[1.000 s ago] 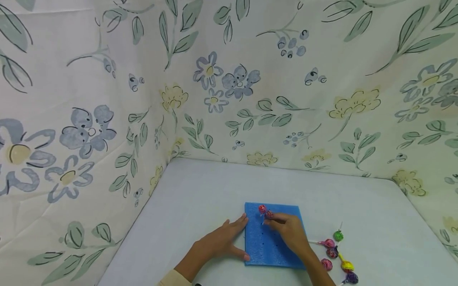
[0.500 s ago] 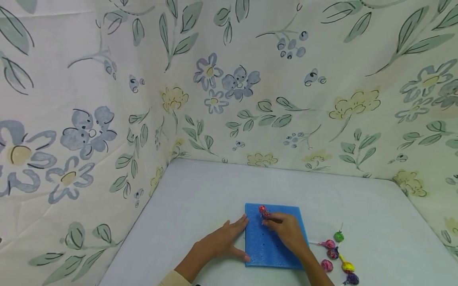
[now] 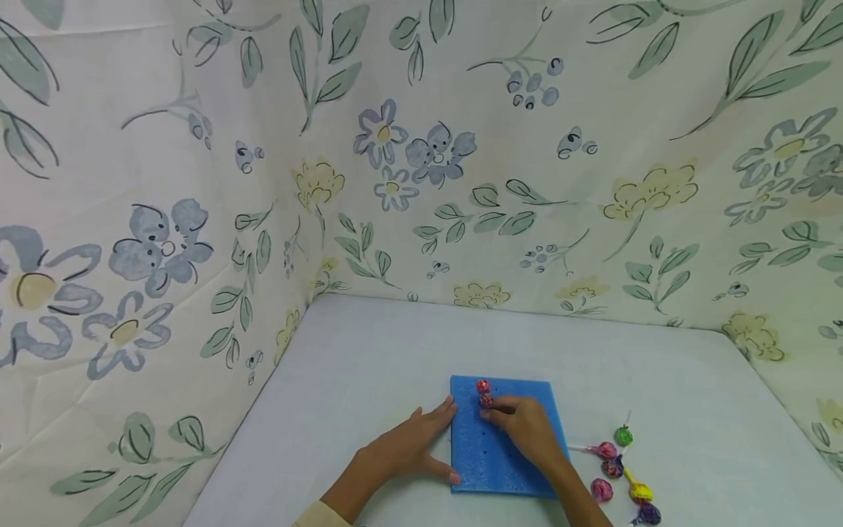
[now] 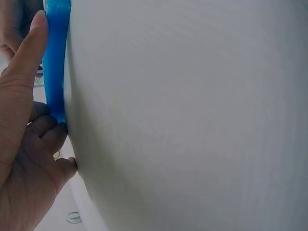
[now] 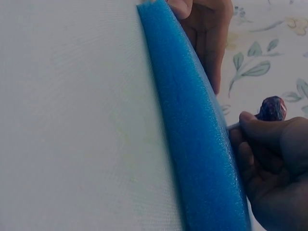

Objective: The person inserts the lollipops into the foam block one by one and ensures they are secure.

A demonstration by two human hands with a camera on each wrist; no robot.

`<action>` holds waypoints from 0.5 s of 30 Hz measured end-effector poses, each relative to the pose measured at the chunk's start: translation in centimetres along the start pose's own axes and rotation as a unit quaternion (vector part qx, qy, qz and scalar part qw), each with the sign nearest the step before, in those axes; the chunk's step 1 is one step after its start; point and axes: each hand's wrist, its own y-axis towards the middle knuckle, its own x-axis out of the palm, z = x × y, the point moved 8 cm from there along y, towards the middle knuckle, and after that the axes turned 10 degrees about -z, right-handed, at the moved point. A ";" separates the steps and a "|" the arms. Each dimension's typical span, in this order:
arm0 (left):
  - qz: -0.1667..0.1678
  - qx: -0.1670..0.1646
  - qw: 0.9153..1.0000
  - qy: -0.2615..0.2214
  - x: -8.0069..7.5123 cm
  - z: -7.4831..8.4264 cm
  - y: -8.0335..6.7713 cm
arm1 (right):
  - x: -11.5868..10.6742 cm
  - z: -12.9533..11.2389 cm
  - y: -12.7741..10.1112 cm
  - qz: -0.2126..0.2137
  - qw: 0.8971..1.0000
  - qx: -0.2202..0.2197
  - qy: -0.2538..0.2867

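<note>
A blue foam board with small dark holes lies flat on the white table. My right hand pinches the stick of a dark red and blue wrapped lollipop over the board's upper left part. In the right wrist view that lollipop shows its head past the thumb, the stick reaching the foam surface; whether it enters a hole is hard to see. Just behind it, a red lollipop stands in the board. My left hand rests along the board's left edge, fingers extended and thumb at the near corner.
Several loose lollipops lie right of the board: a green one, a pink one, a dark one, a yellow one and a purple one. Floral cloth walls the table's back and sides.
My right hand has shifted slightly left and down with the lollipop, whose head is now nearly in line in front of the red one. The left hand has stayed at the board's edge.
</note>
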 end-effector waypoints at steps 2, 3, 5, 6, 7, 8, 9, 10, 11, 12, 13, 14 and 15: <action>0.001 0.002 1.000 0.000 0.0 0.0 0.0 | 0.0 0.0 0.0 -0.003 1.000 0.002 0.001; 0.001 0.002 1.000 0.000 -0.1 0.0 0.0 | 0.0 0.0 0.0 -0.004 1.000 0.002 0.002; 0.001 0.002 1.000 0.000 -0.1 0.0 0.0 | 0.0 0.0 0.1 -0.005 1.000 0.000 -0.002; 0.001 0.001 1.000 -0.001 -0.1 0.0 0.0 | 0.0 0.0 0.0 -0.005 1.000 -0.003 -0.003; 0.001 -0.001 1.000 -0.001 0.0 -0.1 0.0 | 0.0 0.0 0.0 -0.005 1.000 -0.006 -0.002; 0.000 -0.002 1.000 -0.002 0.0 -0.1 0.0 | 0.0 0.0 0.0 -0.005 1.000 -0.009 0.001; -0.001 -0.004 1.000 -0.002 0.0 -0.1 0.0 | 0.0 0.0 0.0 -0.005 1.000 -0.011 0.004; -0.001 -0.006 1.000 -0.003 0.0 -0.1 0.0 | 0.0 0.0 0.0 -0.004 1.000 -0.014 0.006; -0.002 -0.008 1.000 -0.004 0.0 -0.1 0.0 | 0.0 0.1 -0.1 -0.004 1.000 -0.015 0.011; -0.003 -0.010 1.000 -0.004 0.1 -0.2 0.0 | 0.0 0.1 -0.1 -0.003 1.000 -0.016 0.018; -0.004 -0.010 1.000 -0.005 0.1 -0.1 0.0 | -0.1 0.2 -0.1 -0.003 1.000 -0.016 0.024; -0.004 -0.011 1.000 -0.005 0.1 -0.1 0.0 | -0.1 0.3 -0.2 -0.002 0.999 -0.016 0.030; -0.005 -0.012 1.000 -0.004 0.0 -0.1 0.0 | -0.2 0.4 -0.3 -0.002 0.999 -0.015 0.037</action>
